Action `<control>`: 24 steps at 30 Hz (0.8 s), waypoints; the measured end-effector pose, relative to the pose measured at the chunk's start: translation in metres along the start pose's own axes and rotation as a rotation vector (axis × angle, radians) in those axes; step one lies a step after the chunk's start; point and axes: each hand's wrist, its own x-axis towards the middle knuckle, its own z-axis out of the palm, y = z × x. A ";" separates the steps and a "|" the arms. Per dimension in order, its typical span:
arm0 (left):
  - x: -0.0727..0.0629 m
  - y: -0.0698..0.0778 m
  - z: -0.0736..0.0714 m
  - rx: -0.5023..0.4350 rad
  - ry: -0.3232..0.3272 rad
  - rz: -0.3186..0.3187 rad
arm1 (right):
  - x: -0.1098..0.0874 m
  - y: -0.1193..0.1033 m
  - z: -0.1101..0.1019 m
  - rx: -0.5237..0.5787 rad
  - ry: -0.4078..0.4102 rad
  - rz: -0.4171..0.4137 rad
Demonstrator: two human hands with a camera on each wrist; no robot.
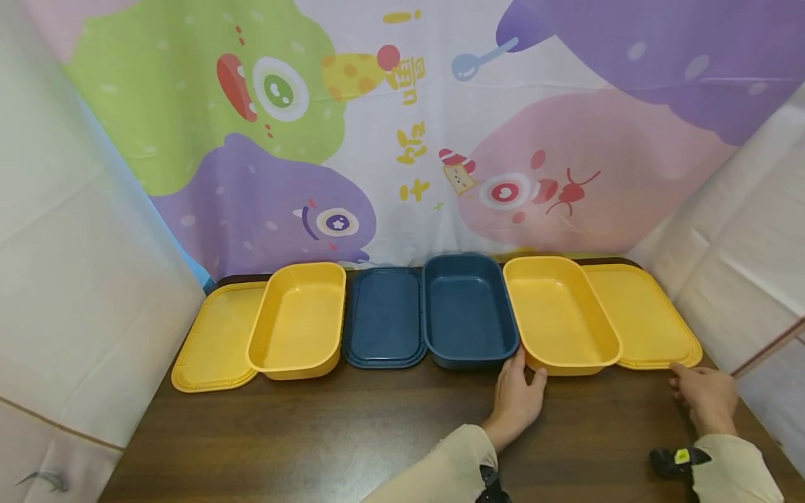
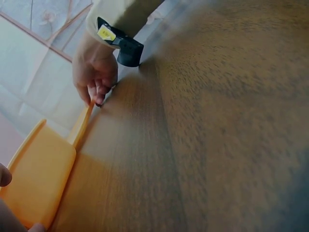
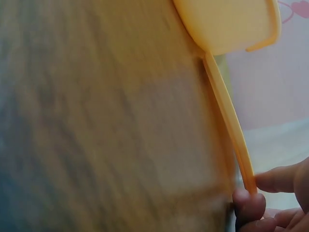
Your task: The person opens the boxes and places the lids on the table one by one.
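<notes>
My left hand is at the near left corner of the right yellow box. Its fingers reach into the gap beside the blue box, and the thumb lies against the yellow box's front wall. At the far right, my right hand pinches the near right corner of a flat yellow lid between thumb and fingers. That lid lies close against the yellow box's right side, seen edge-on in the right wrist view.
Farther left in the row are a blue lid, another yellow box and another yellow lid. All stand along the back of the brown wooden table. Behind hangs a cloth with cartoon monsters; pale cloth walls flank the table.
</notes>
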 end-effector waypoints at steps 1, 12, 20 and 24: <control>0.000 0.000 0.000 -0.001 -0.001 -0.005 | 0.000 0.000 0.000 -0.014 0.003 -0.015; 0.000 0.001 0.000 0.004 0.004 0.007 | 0.000 -0.003 -0.003 -0.302 0.033 -0.182; -0.001 0.002 -0.002 -0.003 -0.003 0.006 | -0.004 -0.003 0.000 -0.209 0.004 -0.149; -0.001 0.003 -0.005 -0.002 -0.002 0.024 | -0.005 -0.006 0.002 -0.154 0.022 -0.144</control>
